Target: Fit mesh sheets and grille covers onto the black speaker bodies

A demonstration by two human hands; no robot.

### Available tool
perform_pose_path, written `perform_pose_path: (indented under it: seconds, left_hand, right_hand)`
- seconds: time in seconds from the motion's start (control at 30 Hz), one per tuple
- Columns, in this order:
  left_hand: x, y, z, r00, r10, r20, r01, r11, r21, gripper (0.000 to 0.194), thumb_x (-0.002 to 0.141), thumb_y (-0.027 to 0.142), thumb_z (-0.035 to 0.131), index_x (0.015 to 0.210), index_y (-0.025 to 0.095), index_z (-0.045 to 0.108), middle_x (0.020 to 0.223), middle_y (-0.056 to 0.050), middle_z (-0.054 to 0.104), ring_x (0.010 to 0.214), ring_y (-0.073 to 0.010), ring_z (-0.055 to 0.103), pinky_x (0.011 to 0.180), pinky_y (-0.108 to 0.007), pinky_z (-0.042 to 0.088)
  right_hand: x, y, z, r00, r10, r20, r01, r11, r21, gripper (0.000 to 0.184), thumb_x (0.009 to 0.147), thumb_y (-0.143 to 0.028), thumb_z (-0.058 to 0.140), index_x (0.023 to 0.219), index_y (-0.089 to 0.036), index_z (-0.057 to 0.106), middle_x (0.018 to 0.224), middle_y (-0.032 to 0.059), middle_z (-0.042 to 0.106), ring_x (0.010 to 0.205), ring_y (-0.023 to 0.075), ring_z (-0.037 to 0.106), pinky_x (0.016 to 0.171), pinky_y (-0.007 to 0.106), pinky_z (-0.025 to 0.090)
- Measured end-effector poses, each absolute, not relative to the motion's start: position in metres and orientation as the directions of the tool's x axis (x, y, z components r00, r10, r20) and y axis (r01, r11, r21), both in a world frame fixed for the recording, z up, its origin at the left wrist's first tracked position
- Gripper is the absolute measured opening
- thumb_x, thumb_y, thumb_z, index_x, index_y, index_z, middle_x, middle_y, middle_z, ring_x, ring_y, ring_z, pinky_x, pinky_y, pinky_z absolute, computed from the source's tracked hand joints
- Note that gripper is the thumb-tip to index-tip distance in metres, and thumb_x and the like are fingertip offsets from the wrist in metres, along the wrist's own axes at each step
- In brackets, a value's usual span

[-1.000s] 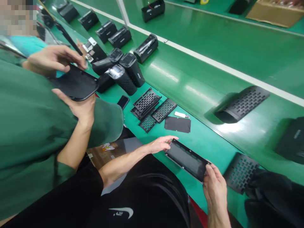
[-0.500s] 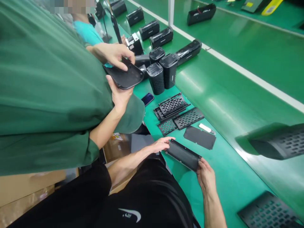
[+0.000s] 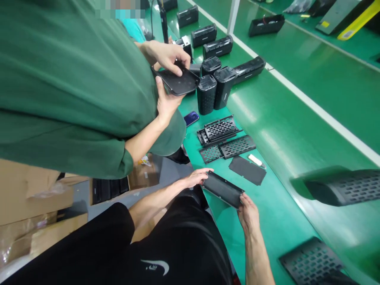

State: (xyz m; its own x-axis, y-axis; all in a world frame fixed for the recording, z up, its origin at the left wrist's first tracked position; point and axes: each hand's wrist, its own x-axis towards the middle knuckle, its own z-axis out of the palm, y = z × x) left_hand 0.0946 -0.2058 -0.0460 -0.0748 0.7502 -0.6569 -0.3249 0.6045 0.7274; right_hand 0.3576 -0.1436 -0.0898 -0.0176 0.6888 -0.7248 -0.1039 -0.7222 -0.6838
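Note:
Between my two hands is a black curved panel (image 3: 223, 189), its dark inner side facing up and small tabs along its long edges. My left hand (image 3: 198, 178) grips the far-left end, while my right hand (image 3: 248, 210) holds the opposite end. Just beyond the panel lies a flat black sheet (image 3: 248, 170) with notched edges, a small white strip (image 3: 256, 160) beside it. Farther along are a perforated black cover (image 3: 238, 146) and a stack of similar slotted covers (image 3: 220, 128).
A co-worker in a green shirt (image 3: 74, 87) stands at the left, holding a black panel (image 3: 181, 81). Black speaker-like housings (image 3: 207, 95) stand along the green bench (image 3: 274, 213). Another perforated cover (image 3: 311, 259) lies near right, a perforated housing (image 3: 344, 188) far right, a phone (image 3: 191, 118) by the co-worker.
The view has shifted slightly, so the bench items sit differently in the picture. My hands still hold the black panel at both ends, with little change in its tilt.

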Motion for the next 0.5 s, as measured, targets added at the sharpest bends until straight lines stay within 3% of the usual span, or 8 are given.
perform_pose_path:
  seconds: [0.1, 0.27, 0.5]
  left_hand:
    - [0.106, -0.221, -0.059, -0.098, 0.747, -0.657, -0.416, 0.569, 0.710, 0.057, 0.091, 0.010, 0.033, 0.137, 0.015, 0.067, 0.083, 0.004, 0.061, 0.076, -0.0070, 0.066, 0.072, -0.018, 0.045]
    - [0.122, -0.241, -0.066, -0.118, 0.746, -0.655, -0.471, 0.539, 0.699, 0.082, 0.065, 0.007, 0.057, 0.146, 0.019, 0.063, 0.089, 0.000, 0.065, 0.067, -0.0085, 0.060, 0.060, -0.015, 0.045]
    - [0.139, -0.263, -0.064, -0.183, 0.739, -0.648, -0.470, 0.514, 0.718, 0.064, 0.079, 0.027, 0.071, 0.143, 0.020, 0.066, 0.083, 0.000, 0.058, 0.066, -0.0099, 0.056, 0.063, -0.020, 0.048]
  right_hand:
    - [0.361, -0.142, -0.087, -0.045, 0.692, -0.721, -0.089, -0.721, -0.687, 0.049, 0.043, -0.035, 0.087, 0.087, -0.022, 0.069, 0.068, -0.0020, 0.068, 0.062, 0.0169, 0.064, 0.052, 0.025, 0.052]
    - [0.372, -0.149, -0.090, -0.072, 0.702, -0.709, -0.062, -0.712, -0.699, 0.052, 0.045, -0.041, 0.088, 0.090, -0.022, 0.070, 0.074, -0.0013, 0.070, 0.065, 0.0170, 0.064, 0.057, 0.027, 0.053]
    - [0.378, -0.163, -0.097, -0.060, 0.732, -0.679, 0.081, -0.674, -0.734, 0.055, 0.048, -0.049, 0.088, 0.092, -0.019, 0.071, 0.078, -0.0003, 0.071, 0.071, 0.0189, 0.064, 0.063, 0.028, 0.052]
